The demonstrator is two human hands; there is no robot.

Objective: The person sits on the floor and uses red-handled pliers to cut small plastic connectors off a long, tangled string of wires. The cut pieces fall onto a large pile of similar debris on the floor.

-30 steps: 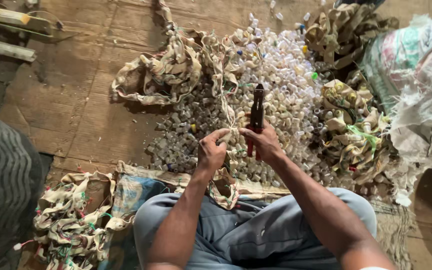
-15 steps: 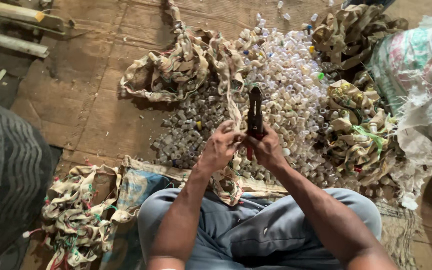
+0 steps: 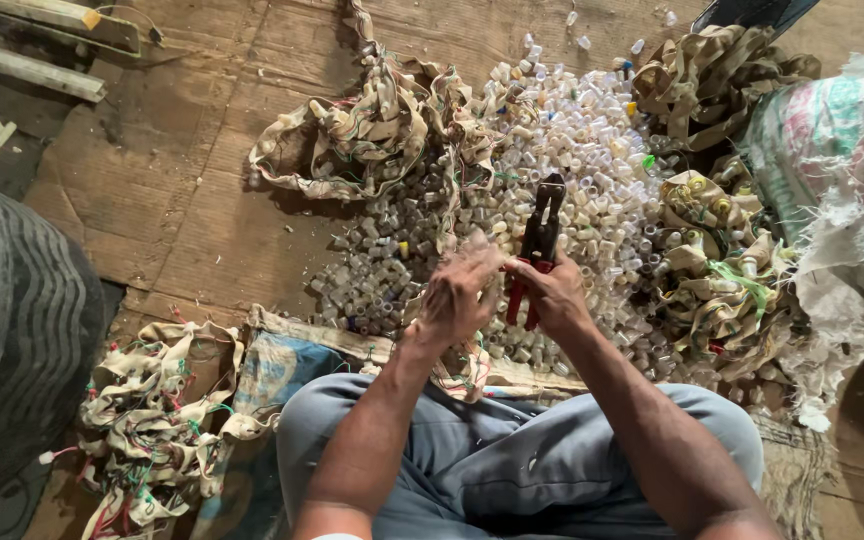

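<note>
Near the centre of the frame the left hand (image 3: pixel 455 295) is closed around a beige fabric strip (image 3: pixel 449 205) threaded with thin coloured wires, pinching it between thumb and fingers; the hand is motion-blurred, so the exact finger placement is hard to read. The strip runs up from this hand toward a tangled heap of the same strips (image 3: pixel 357 135) in the upper middle of the frame, and its lower end hangs down past the wrist onto the person's lap. Just to the right, the right hand (image 3: pixel 557 295) is wrapped around the red handles of a pair of black-jawed pliers (image 3: pixel 539 235), which point up and slightly right, their jaws a little apart above the hand and close beside the strip. Both hands work over a broad pile of small pale plastic caps (image 3: pixel 572 150) spread on the brown cardboard-covered floor (image 3: pixel 172 210), greyer on its left side and whiter toward the upper right. More bundles of strip lie at the right edge of the pile (image 3: pixel 712 260) and at the top right (image 3: pixel 712 75), and another tangle with red and green wires (image 3: pixel 142 420) lies at lower left beside a patterned blue cloth (image 3: pixel 272 370). A woven plastic sack (image 3: pixel 842 170) fills the right edge, a dark ribbed tyre (image 3: pixel 12 330) the left edge, and wooden battens (image 3: pixel 42 40) sit in the upper left corner. The person's grey trousers (image 3: pixel 512 460) fill the bottom centre
</note>
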